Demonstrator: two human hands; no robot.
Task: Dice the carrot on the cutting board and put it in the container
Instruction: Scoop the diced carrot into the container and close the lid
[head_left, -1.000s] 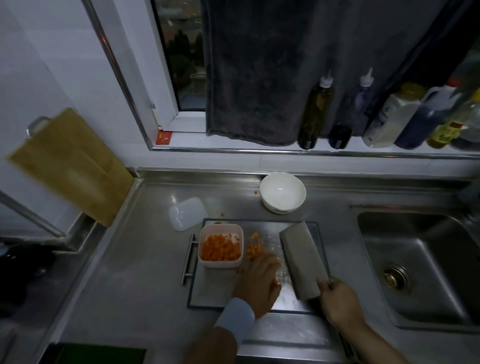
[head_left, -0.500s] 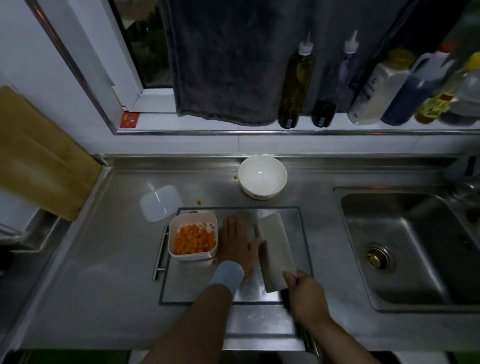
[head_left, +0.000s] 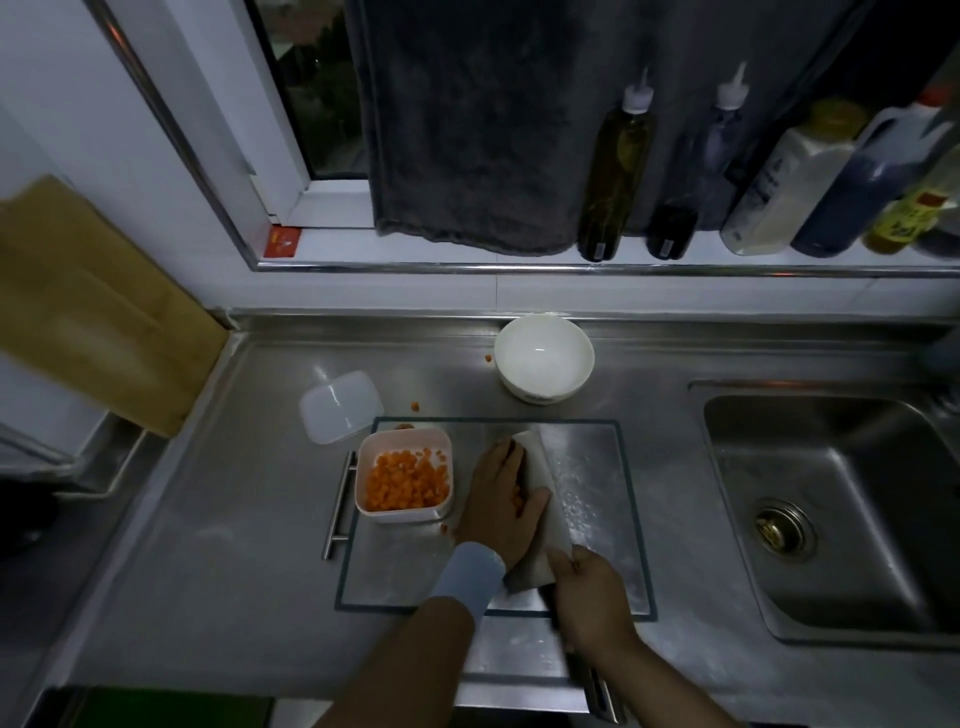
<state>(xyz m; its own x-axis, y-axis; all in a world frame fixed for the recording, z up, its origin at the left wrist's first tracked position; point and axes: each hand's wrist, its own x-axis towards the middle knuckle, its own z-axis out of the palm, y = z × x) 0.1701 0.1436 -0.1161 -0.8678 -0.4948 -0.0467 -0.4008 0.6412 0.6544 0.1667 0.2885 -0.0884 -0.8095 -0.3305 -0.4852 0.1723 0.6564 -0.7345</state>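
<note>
Countertop (head_left: 218, 545): a steel surface on which the cutting board is laid; all places below are given relative to that board.
Sink (head_left: 831, 519): sunk into the counter, to the right of the board.
Towel (head_left: 483, 119): dark, hung over the window ledge, well behind the board.
Wooden board (head_left: 98, 306): leaned at the far left, well apart from the board.
Bottles (head_left: 615, 166): lined up on the ledge, behind and to the right.
Cutting board (head_left: 613, 519): pale, dark-edged, partly covered by both hands.
Bowl (head_left: 543, 358): white, set just behind the back edge.
Lid (head_left: 340, 406): translucent, laid off the back left corner.
Container (head_left: 404, 477): stood on the board's left part, filled with diced carrot (head_left: 405, 480).
Cleaver (head_left: 540, 499): tilted on the board's middle, gripped at its near end by the right hand (head_left: 589, 597).
Left hand (head_left: 501, 501): laid flat with fingers extended, pressed against the blade, just right of the container; carrot bits are seen between hand and blade.
Stray dice (head_left: 414, 406): scattered behind the board.
</note>
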